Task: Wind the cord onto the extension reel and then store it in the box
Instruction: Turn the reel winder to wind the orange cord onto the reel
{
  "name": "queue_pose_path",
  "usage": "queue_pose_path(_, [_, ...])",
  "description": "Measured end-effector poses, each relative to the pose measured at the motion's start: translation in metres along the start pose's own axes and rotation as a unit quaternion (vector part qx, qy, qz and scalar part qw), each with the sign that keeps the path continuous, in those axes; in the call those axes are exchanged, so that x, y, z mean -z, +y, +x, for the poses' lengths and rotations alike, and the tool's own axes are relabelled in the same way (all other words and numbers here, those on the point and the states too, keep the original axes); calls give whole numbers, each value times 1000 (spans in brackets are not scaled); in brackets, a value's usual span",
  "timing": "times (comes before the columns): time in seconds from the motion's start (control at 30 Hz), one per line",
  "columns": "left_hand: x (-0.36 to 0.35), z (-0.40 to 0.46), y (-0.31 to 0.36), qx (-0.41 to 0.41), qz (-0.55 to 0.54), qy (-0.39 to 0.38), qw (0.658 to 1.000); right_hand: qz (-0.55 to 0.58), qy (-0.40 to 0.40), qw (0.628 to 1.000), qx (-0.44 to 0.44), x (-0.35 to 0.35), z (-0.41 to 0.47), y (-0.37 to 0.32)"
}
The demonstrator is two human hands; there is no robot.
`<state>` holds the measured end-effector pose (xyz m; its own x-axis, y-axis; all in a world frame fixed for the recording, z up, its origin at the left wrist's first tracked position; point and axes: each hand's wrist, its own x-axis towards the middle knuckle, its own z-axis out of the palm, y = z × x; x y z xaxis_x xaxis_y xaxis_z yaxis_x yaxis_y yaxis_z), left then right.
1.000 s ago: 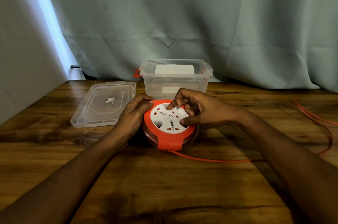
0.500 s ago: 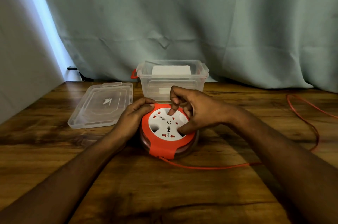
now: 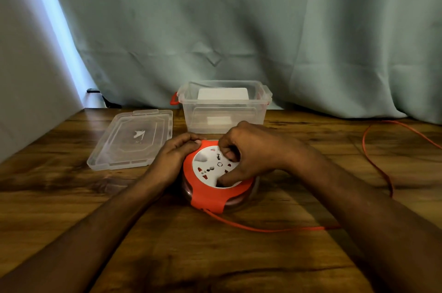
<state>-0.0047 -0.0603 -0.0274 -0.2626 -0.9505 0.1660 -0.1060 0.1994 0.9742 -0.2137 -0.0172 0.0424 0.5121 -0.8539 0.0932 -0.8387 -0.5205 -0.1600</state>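
An orange extension reel (image 3: 210,194) with a white socket face lies flat on the wooden table, in front of a clear plastic box (image 3: 223,123). My left hand (image 3: 174,156) grips the reel's left rim. My right hand (image 3: 253,154) sits on the white face with curled fingers and the thumb dug into it. The orange cord (image 3: 275,229) leaves the reel's front, runs right under my right forearm, then loops back along the table's right side (image 3: 373,159).
The box's clear lid (image 3: 134,139) lies flat to the left of the box. A white object rests inside the box. An orange latch shows on the box's left end. A grey-green curtain hangs behind the table; a wall closes the left side.
My right hand has turned the white face round, its fingers shifting from the top toward the right and bottom. The cord loop on the right has drawn in closer. The left hand stays on the rim.
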Motion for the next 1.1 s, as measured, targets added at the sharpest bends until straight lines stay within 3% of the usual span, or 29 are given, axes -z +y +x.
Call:
queue_pose_path(0.33, [0,2,-2,-2,15,-5,1000,-55,-7,998,-10,-2,11,-13])
queue_pose_path(0.5, [1,3,-2,-1,21,-2,1000,-21,-28,999,-20,0,10,-14])
queue_pose_path(0.63, [2,4,-3,-8,27,1,1000,-58,-5,998,26,12,7,-13])
queue_pose_path(0.7, [3,4,-3,-9,23,0,1000,-32,5,999,35,19,6,-10])
queue_pose_path(0.83, [2,5,-3,-6,16,-3,1000,34,-49,998,12,23,4,2])
queue_pose_path(1.1, [3,5,-3,-3,15,-8,1000,48,-60,997,17,23,5,8])
